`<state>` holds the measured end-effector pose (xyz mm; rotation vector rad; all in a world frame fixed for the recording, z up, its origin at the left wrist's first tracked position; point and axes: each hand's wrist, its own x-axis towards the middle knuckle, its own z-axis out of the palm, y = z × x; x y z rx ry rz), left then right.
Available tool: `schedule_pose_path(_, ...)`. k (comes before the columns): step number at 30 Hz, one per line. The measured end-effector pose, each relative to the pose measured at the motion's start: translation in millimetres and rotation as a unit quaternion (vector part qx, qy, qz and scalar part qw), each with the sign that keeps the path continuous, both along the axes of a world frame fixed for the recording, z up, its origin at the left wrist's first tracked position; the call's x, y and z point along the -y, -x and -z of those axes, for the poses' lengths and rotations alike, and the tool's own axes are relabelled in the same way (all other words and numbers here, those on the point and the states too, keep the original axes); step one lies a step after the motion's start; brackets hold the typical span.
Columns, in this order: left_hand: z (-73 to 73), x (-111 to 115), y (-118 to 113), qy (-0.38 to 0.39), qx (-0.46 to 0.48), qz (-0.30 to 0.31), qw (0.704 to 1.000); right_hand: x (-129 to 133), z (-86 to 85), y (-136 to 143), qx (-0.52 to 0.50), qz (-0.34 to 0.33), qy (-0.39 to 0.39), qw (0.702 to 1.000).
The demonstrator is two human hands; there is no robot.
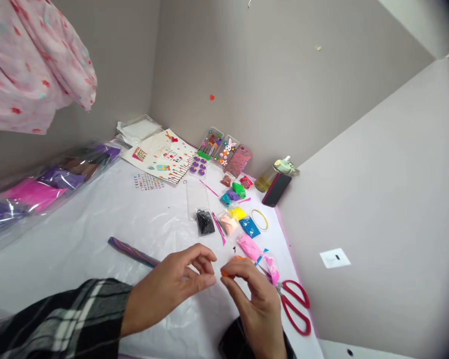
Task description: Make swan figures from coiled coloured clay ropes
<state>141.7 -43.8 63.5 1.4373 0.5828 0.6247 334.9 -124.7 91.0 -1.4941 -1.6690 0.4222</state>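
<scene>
A small bit of orange clay (224, 273) sits pinched between the thumb and index finger of my right hand (256, 296). Just to its left, my left hand (177, 276) is half curled, thumb and index finger apart, with nothing visible between them. Behind my left wrist lies a rolled stick of swirled blue, pink and purple clay (130, 253), its near end hidden. More orange material (238, 258) shows just beyond my right fingers. Red-handled scissors (295, 306) lie right of my right hand, their blades partly covered by a pink clay packet (272, 269).
Bagged clay, including a black packet (205, 223) and a blue one (250, 227), lies beyond my hands beside pink modelling tools (219, 229). Decorated phone cases (239, 160), a sticker sheet (164, 158), a phone (277, 189) and a bottle (265, 179) stand or lie near the wall.
</scene>
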Motion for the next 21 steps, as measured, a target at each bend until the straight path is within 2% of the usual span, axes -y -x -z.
schedule_pose_path(2,3.7,1.1,-20.7,0.13,0.07,0.033,0.989,-0.3,-0.8,7.5,0.009,-0.008,-0.019,1.0)
schedule_pose_path(4,9.3,2.9,-31.5,0.218,0.106,0.045,0.969,0.6,-1.3,7.7,0.024,-0.003,-0.034,0.999)
schedule_pose_path(7,11.4,5.6,-35.9,0.271,0.116,0.036,0.955,3.9,0.0,-6.4,0.041,0.009,-0.021,0.999)
schedule_pose_path(10,9.0,4.1,-38.4,0.254,0.111,0.024,0.96,6.4,6.5,-34.0,0.095,0.034,0.016,0.995)
schedule_pose_path(15,16.0,-7.1,-50.0,0.156,0.081,-0.02,0.984,5.9,22.7,-68.5,0.242,0.069,0.081,0.964)
schedule_pose_path(17,19.7,-9.7,-54.6,0.117,0.076,-0.031,0.99,6.0,24.9,-67.6,0.24,0.077,0.093,0.963)
schedule_pose_path(21,19.2,-6.7,-57.3,0.031,0.051,-0.057,0.997,7.1,19.4,-49.1,0.134,0.081,0.094,0.983)
